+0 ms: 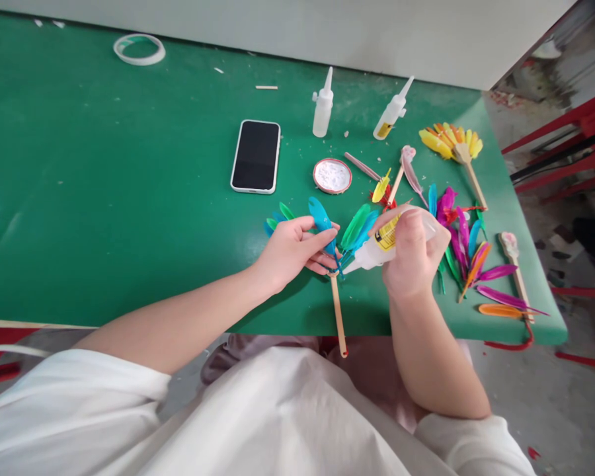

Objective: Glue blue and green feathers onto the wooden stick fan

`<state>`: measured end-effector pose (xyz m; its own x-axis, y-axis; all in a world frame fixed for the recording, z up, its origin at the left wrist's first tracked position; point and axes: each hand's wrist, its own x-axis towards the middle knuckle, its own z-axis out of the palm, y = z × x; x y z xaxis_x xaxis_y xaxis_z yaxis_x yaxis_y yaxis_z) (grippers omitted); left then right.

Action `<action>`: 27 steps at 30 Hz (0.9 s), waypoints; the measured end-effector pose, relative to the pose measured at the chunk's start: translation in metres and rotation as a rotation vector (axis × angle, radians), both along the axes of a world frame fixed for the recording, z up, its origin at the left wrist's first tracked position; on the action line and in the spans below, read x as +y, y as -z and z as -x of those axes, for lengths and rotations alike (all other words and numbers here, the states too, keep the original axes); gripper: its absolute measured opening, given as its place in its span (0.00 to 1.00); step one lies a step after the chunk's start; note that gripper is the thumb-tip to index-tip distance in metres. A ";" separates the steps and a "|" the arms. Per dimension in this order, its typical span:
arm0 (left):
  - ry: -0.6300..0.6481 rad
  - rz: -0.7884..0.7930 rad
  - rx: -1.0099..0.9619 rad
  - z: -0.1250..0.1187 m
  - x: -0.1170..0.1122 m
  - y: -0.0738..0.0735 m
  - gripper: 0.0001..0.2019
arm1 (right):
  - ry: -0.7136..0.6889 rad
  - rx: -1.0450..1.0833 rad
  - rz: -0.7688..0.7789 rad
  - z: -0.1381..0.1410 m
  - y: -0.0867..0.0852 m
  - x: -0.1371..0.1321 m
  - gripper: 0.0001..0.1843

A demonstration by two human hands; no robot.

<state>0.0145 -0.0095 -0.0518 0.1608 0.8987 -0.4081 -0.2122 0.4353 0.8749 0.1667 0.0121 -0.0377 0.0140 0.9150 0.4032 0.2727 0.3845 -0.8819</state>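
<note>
Between the thumb and fingers of my left hand (pixel 297 248) is a blue feather (pixel 320 217), its quill end pointing down. My right hand (pixel 416 254) grips a clear glue bottle (pixel 375 253) with a yellow label, tilted so its nozzle tip is close to the quill. Beneath them lies a feather fan with a wooden handle (pixel 338 317), which reaches past the table's near edge. Green and blue feathers (pixel 356 226) spread from its head on both sides. My left fingers partly hide the fan's head, and I cannot tell whether the nozzle touches the quill.
Loose coloured feathers (pixel 461 241) and wooden handles lie at the right, below a finished-looking yellow feather fan (pixel 456 145). Two more glue bottles (pixel 323 109) stand farther back. A phone (pixel 256 157), a round lid (pixel 332 176) and a tape roll (pixel 139 49) rest on the green table (pixel 104 185).
</note>
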 end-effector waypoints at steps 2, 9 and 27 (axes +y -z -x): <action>0.006 0.004 0.003 0.000 0.000 -0.001 0.14 | 0.005 0.015 -0.017 0.000 0.000 0.001 0.24; 0.025 0.013 0.029 0.000 -0.001 -0.004 0.13 | -0.021 0.108 -0.070 0.002 -0.002 0.002 0.21; 0.017 0.010 0.019 0.000 -0.001 -0.006 0.12 | -0.496 0.192 0.486 -0.016 -0.024 0.010 0.39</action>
<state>0.0145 -0.0106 -0.0463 0.1686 0.8919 -0.4196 -0.1883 0.4471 0.8745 0.1822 0.0226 -0.0132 -0.4196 0.9075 -0.0188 -0.0095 -0.0251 -0.9996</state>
